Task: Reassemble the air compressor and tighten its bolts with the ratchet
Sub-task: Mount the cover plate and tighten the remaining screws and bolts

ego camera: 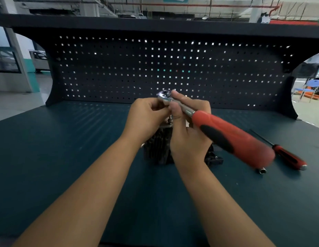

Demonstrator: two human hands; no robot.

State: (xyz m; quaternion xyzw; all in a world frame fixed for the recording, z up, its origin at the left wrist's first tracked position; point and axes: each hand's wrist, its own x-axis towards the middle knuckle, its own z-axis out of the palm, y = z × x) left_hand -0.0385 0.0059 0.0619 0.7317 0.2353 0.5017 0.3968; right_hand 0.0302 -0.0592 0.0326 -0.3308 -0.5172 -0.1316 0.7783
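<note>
The air compressor, a dark finned metal block, stands on the bench in the middle, mostly hidden behind my hands. Above it I hold the ratchet, which has a chrome head and a red and black handle pointing down to the right. My right hand pinches the chrome shaft just behind the head. My left hand has its fingers curled at the ratchet head, under it. What the left fingers grip is hidden. A bolt or stud shows between the hands on top of the compressor.
A red-handled screwdriver lies on the dark green bench top to the right. A small chrome socket lies near it. A black pegboard stands behind the bench.
</note>
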